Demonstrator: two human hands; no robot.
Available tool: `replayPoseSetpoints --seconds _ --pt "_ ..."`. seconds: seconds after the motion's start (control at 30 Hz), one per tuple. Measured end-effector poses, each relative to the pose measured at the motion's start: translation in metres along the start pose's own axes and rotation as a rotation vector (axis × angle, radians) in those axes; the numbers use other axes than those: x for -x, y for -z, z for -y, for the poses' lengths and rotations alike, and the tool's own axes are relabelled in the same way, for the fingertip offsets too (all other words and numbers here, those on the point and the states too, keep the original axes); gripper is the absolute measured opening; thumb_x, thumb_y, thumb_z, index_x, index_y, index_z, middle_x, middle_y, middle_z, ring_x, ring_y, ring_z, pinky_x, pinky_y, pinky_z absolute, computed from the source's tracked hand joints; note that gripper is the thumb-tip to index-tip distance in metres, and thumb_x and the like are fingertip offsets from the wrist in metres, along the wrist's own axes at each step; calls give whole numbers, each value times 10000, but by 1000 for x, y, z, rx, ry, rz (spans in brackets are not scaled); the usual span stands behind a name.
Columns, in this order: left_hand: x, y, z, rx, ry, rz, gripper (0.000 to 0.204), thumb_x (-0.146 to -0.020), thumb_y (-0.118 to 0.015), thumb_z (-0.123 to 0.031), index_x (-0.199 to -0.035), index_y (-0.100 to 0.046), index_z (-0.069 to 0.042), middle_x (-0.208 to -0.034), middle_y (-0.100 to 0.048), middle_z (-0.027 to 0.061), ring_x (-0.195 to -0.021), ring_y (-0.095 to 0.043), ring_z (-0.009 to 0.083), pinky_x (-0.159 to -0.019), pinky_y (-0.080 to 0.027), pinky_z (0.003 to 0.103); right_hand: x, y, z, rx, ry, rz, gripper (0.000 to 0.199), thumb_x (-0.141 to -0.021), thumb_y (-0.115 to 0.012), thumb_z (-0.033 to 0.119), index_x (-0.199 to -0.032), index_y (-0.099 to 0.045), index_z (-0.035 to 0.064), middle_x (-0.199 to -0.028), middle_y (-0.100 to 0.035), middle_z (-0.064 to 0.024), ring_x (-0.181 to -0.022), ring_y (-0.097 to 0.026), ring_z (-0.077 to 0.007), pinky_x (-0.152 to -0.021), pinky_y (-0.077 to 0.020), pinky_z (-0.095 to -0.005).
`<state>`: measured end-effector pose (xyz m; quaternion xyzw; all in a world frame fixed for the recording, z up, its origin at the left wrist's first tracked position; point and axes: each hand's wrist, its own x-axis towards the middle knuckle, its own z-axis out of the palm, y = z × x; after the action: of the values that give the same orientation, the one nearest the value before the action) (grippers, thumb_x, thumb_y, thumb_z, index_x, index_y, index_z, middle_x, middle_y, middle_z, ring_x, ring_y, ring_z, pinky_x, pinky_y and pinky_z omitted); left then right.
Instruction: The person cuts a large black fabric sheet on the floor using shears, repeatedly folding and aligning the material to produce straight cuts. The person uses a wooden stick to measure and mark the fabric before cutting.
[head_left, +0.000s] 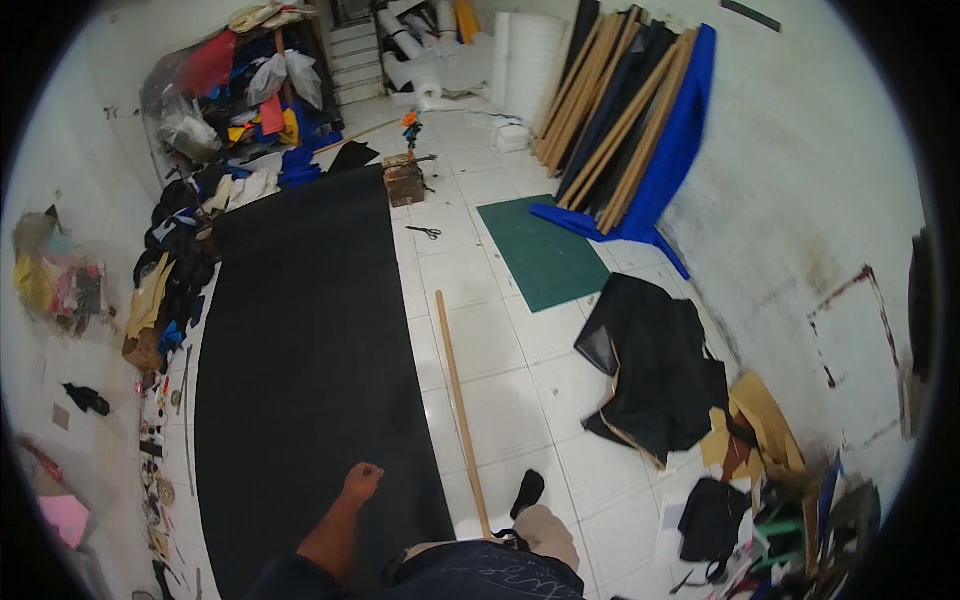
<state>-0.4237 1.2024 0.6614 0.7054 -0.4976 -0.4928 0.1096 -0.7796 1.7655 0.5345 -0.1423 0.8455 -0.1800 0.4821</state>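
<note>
My left hand [364,482] hangs over the lower part of a long black sheet of material [315,330] that lies spread out on the floor. Its fingers are curled together; whatever they may hold is too small to make out. My right hand does not show. Along the right side of the sheet a long wooden stick [459,400] lies on the tiles, its near end by my body. Farther off, dark-handled scissors [425,232] rest on the floor. A brown block [405,185] with an orange flower stands at the sheet's far right corner.
On the right lie a green mat [545,252] and a crumpled black piece of material [655,365]. Several rolls on brown tubes [620,120] lean against the right wall beside blue cloth [690,130]. Piled cloth and bags [240,90] fill the far left; small items line the left wall.
</note>
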Motion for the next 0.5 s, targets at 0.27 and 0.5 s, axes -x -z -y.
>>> replayPoseSetpoints --seconds 0.27,0.5 --pt "-55 -126 -60 -160 176 205 444 -877 -605 -415 -934 -685 18 -997 -692 172 -959 -643 364 -865 -499 434 -306 401 243 473 140 -511 412 -824 -688 423 -985 -678 43 -1005 -676 -219 -965 -638 -412 -855 -503 -495" --pt "-200 -142 -64 -339 339 282 390 -920 -491 -354 -1058 -716 -66 -1104 -689 165 -1124 -614 365 -955 -482 458 -440 424 787 392 830 -555 314 -846 -699 223 -1062 -635 4 -916 -673 -159 -826 -662 -268 -750 -518 -375"
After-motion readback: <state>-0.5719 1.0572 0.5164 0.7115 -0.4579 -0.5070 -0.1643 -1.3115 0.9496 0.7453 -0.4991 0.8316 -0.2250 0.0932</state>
